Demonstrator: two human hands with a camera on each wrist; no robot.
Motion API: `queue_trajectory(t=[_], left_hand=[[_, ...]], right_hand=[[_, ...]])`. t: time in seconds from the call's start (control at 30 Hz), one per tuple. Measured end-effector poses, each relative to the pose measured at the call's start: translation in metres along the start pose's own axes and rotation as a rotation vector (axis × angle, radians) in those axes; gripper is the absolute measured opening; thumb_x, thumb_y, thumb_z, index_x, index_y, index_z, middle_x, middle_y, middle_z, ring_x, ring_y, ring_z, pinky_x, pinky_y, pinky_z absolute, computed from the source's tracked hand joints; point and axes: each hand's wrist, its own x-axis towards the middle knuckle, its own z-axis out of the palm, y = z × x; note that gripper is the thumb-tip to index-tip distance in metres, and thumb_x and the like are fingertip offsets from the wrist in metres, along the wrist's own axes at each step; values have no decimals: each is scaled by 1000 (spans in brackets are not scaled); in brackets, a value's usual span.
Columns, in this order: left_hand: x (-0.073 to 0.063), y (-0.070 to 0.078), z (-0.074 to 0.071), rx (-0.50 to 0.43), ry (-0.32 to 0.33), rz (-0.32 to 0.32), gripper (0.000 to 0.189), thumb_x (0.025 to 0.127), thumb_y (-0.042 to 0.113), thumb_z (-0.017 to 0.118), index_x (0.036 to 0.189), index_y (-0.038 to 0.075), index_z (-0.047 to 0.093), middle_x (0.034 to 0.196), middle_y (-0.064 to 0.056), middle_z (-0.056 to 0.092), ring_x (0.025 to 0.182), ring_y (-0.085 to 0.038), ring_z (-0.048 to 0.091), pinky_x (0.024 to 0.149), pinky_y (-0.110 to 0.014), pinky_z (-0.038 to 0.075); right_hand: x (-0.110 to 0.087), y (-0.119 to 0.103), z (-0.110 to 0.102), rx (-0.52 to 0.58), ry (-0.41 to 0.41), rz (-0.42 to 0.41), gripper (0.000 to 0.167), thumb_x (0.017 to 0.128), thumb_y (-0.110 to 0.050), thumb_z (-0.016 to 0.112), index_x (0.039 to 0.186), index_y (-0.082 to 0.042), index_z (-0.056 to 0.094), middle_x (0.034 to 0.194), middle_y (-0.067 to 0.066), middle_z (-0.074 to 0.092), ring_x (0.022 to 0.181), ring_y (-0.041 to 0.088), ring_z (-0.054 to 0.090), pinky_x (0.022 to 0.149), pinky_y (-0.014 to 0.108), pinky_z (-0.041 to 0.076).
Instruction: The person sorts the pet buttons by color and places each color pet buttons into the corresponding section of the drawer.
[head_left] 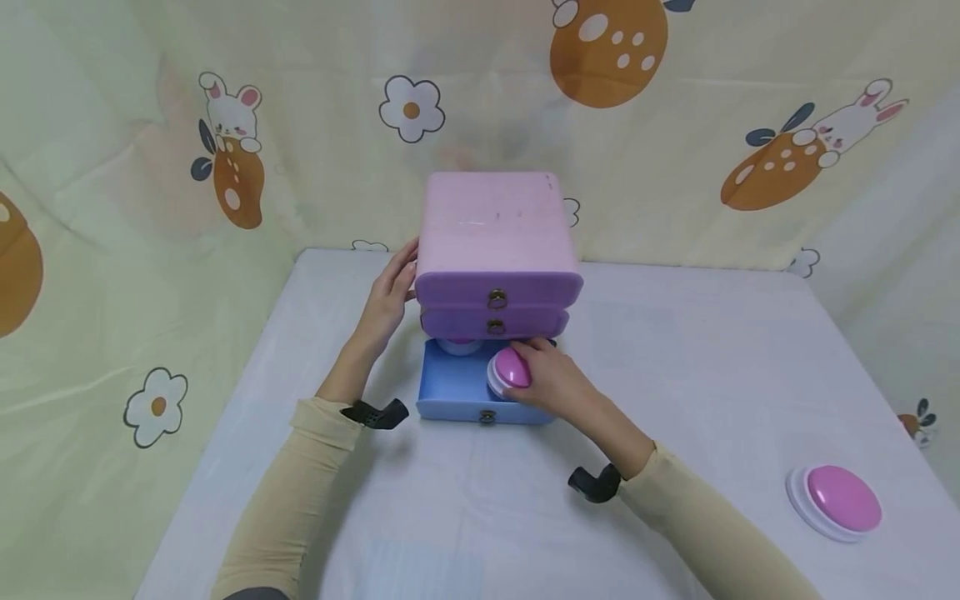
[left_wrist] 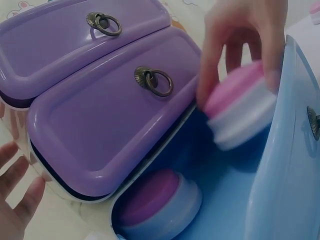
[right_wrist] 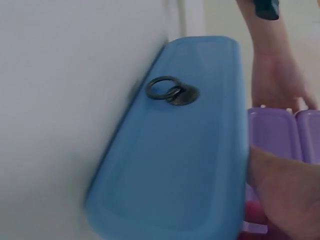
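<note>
A small cabinet (head_left: pixel 495 221) with a pink top and purple drawer fronts stands on the table, its blue bottom drawer (head_left: pixel 453 385) pulled out. My right hand (head_left: pixel 557 382) grips a round push button (left_wrist: pixel 245 110), pink on top with a white base, inside the drawer space. In the left wrist view the button is tilted above the drawer floor. Another such push button (left_wrist: pixel 162 205) lies at the drawer's left back, partly under the purple drawer. With fingers extended, my left hand (head_left: pixel 384 304) rests against the cabinet's left side.
A third pink and white push button (head_left: pixel 840 500) lies on the table (head_left: pixel 675 358) at the right. Each drawer front carries a ring pull (head_left: pixel 487 416). Behind the table hangs a patterned cloth (head_left: pixel 322 150) with rabbits and flowers.
</note>
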Motion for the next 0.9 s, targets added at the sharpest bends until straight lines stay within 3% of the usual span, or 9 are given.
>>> queue_trajectory(t=[0.17, 0.33, 0.43, 0.63, 0.77, 0.9], left_hand=[[2, 3, 0, -3, -3, -11, 46, 103, 28, 37, 148, 22, 35, 149, -7, 40, 129, -25, 46, 96, -46, 45], [-5, 21, 2, -19, -18, -20, 47, 103, 22, 36, 149, 13, 32, 150, -13, 38, 130, -29, 44, 97, -48, 43], [-10, 31, 4, -10, -26, -27, 48, 103, 21, 35, 149, 11, 30, 150, -14, 37, 131, -28, 43, 96, -42, 45], [-12, 33, 5, -10, -27, -20, 48, 102, 21, 35, 149, 10, 30, 150, -15, 37, 131, -28, 42, 92, -32, 46], [-12, 33, 6, -24, -30, -13, 48, 102, 21, 35, 149, 9, 30, 149, -15, 37, 133, -28, 41, 97, -40, 44], [-12, 33, 6, -50, -24, -12, 48, 103, 20, 34, 149, 8, 30, 149, -16, 37, 134, -29, 39, 100, -50, 39]], right_hand=[[2, 2, 3, -25, 18, 1, 73, 77, -26, 79, 137, -1, 47, 136, 19, 50, 120, 34, 52, 100, 50, 44], [4, 12, 4, -67, 18, -123, 62, 77, -15, 79, 132, -4, 52, 131, 16, 56, 118, 31, 55, 101, 47, 44], [8, 20, 6, -122, 14, -185, 61, 77, -13, 78, 132, -5, 52, 131, 15, 57, 118, 30, 56, 101, 46, 44], [15, 28, 15, -268, 93, -262, 52, 85, -6, 69, 134, -10, 53, 132, 9, 57, 118, 28, 58, 96, 45, 48], [16, 31, 17, -352, 180, -296, 50, 85, 3, 63, 132, -14, 56, 129, 5, 60, 112, 25, 61, 87, 43, 54], [15, 34, 16, -415, 214, -325, 52, 84, 7, 62, 131, -15, 58, 126, 4, 62, 105, 24, 64, 78, 41, 56]])
